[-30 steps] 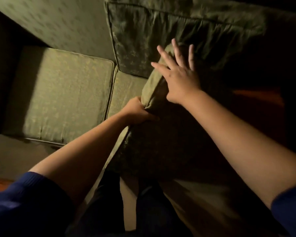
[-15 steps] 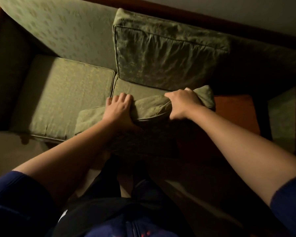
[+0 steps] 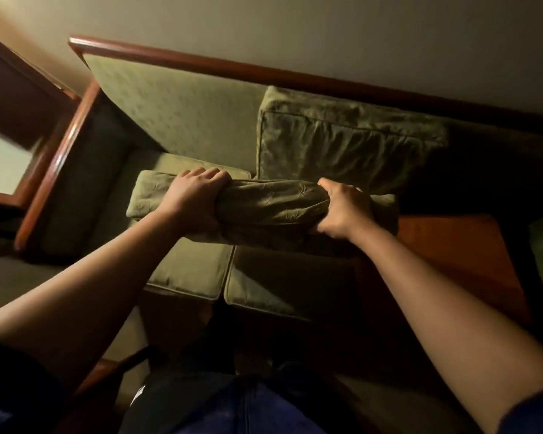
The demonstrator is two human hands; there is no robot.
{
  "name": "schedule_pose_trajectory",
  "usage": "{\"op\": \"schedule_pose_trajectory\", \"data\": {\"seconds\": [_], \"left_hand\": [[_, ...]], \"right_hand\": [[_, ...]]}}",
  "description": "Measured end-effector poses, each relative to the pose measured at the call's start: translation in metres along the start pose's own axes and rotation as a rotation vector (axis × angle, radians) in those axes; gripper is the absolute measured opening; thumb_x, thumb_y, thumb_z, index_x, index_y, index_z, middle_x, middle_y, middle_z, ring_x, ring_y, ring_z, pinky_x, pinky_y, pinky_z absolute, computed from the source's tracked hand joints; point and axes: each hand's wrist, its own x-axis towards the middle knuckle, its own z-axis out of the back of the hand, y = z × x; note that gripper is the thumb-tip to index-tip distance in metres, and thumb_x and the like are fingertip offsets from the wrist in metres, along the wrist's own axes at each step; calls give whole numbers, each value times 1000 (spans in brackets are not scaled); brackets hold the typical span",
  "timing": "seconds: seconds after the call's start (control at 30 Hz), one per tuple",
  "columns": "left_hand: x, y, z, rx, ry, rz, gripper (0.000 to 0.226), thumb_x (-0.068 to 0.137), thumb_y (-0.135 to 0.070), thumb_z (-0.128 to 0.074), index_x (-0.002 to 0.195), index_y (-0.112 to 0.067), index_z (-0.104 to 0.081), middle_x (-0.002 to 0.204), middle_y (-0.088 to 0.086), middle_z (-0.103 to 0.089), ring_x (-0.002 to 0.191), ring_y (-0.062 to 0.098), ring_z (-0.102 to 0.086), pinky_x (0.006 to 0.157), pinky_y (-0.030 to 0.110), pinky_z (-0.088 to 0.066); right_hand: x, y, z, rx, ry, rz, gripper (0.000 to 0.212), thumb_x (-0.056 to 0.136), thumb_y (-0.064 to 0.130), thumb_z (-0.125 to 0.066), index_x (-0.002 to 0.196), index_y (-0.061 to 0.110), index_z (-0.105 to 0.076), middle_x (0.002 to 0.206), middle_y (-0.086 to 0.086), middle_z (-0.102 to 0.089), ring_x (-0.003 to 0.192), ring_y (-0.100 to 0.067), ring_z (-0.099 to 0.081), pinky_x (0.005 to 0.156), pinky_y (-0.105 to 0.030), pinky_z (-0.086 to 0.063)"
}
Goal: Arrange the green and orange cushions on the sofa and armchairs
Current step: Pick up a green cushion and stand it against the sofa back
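Observation:
I hold a green cushion (image 3: 267,203) crosswise above the sofa seat (image 3: 188,270). My left hand (image 3: 195,198) grips its upper edge left of the middle, and my right hand (image 3: 342,211) grips it toward the right end. Behind it a second green cushion (image 3: 342,145) leans upright against the sofa's patterned green back (image 3: 176,101). An orange surface (image 3: 452,252) shows at the right under the held cushion's end; dim light hides whether it is a cushion.
The sofa has a wooden top rail (image 3: 232,67) and a wooden left armrest (image 3: 57,164) against a pale wall. A dark wooden side table (image 3: 10,120) stands at the left. My legs are at the sofa's front edge.
My right hand went from lying flat on the cushion to gripping it. Both hands have lifted the cushion and swung it level, further left over the seat. The view has tilted up.

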Motion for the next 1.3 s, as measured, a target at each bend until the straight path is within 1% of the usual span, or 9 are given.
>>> {"op": "schedule_pose_trajectory", "data": {"seconds": [0.17, 0.23, 0.4, 0.57, 0.87, 0.97, 1.07, 1.17, 1.3], "left_hand": [[27, 102, 30, 46, -20, 19, 85, 54, -53, -84, 127, -25, -51, 122, 3, -61, 113, 30, -57, 95, 49, -45], [38, 151, 30, 62, -34, 13, 84, 54, -52, -83, 127, -25, -50, 122, 4, -59, 113, 31, -55, 96, 50, -45], [75, 279, 20, 58, -76, -21, 87, 52, -51, -85, 126, -23, -49, 121, 6, -57, 112, 34, -53, 95, 53, -43], [120, 368, 10, 24, -53, 2, 93, 47, -44, -89, 128, -21, -49, 122, 10, -54, 112, 39, -50, 95, 52, -41], [204, 438, -25, -160, -24, 30, 84, 57, -35, -86, 132, -24, -48, 126, 8, -52, 115, 34, -49, 100, 51, -42], [234, 448, -31, -103, -99, 9, 88, 65, -47, -80, 142, -31, -41, 141, 10, -45, 130, 37, -41, 114, 59, -27], [252, 446, -46, -29, -137, 100, 95, 72, -55, -74, 152, -41, -23, 155, 12, -29, 145, 43, -19, 119, 63, -7], [258, 443, -59, -1, -101, 125, 100, 77, -58, -70, 154, -44, -8, 160, 12, -21, 149, 45, -7, 120, 62, -1], [255, 443, -57, 7, -78, 130, 103, 78, -59, -70, 154, -44, -3, 162, 12, -17, 150, 45, -4, 119, 63, 1]], "right_hand": [[63, 82, -26, 119, -106, 37, 75, 54, 33, -92, 120, 23, -59, 111, -5, -72, 103, -29, -67, 89, -35, -53], [96, 117, -44, 136, -119, 34, 78, 51, 40, -92, 119, 24, -58, 112, -6, -70, 102, -30, -66, 88, -36, -53], [185, 198, -86, 123, -160, 27, 71, 53, 33, -88, 115, 25, -56, 107, -4, -68, 101, -28, -65, 85, -31, -50], [260, 255, -107, 2, -177, 34, 84, 55, 43, -90, 127, 23, -50, 126, -4, -61, 118, -30, -53, 102, -42, -40], [364, 270, -122, -147, -150, -23, 101, 58, 55, -90, 140, 22, -40, 147, -5, -46, 139, -31, -38, 116, -57, -27], [390, 266, -121, -222, -164, -69, 104, 68, 59, -82, 149, 21, -29, 159, -10, -31, 149, -34, -25, 121, -60, -13], [407, 267, -126, -281, -188, -96, 102, 80, 56, -74, 157, 19, -18, 164, -10, -21, 153, -33, -14, 121, -64, -2], [416, 263, -136, -289, -172, -95, 105, 83, 56, -70, 161, 20, -9, 167, -9, -12, 155, -32, -6, 121, -65, 0], [417, 257, -136, -294, -154, -79, 107, 81, 59, -69, 161, 24, -6, 168, -9, -9, 155, -33, -7, 121, -64, -1]]}}
